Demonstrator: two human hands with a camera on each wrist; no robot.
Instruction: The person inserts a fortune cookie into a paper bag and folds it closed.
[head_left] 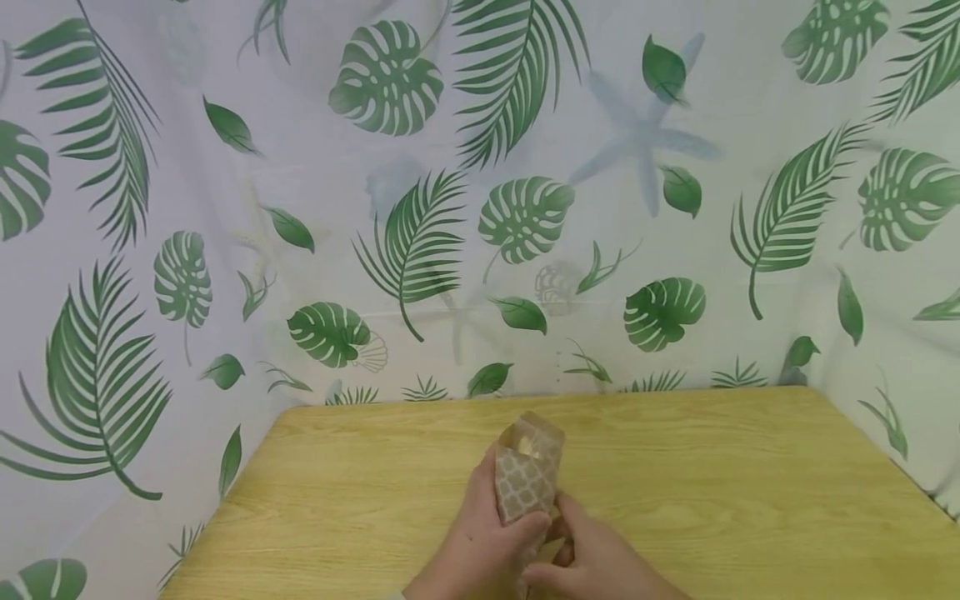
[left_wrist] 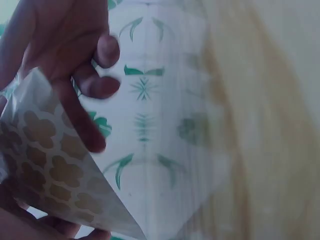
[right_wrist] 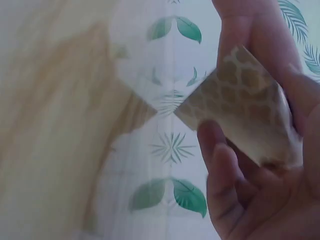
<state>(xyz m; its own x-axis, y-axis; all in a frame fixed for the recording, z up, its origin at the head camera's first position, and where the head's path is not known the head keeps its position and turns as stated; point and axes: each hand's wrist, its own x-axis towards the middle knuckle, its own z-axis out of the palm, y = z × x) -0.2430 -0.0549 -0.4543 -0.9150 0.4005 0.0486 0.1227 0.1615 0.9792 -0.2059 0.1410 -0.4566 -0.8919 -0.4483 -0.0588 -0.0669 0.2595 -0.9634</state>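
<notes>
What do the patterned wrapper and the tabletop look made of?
Patterned wrapper: probably matte brown paper, from its crisp straight edges and pale printed lattice; a thin coating can't be excluded.
Tabletop: wood or wood-look laminate, apparently glossy, given the grain and wrist-view reflections.

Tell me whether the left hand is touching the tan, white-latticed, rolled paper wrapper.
Touching. The head view shows the left hand wrapped around the tan, white-latticed, rolled paper wrapper, its thumb lying across the front.
</notes>
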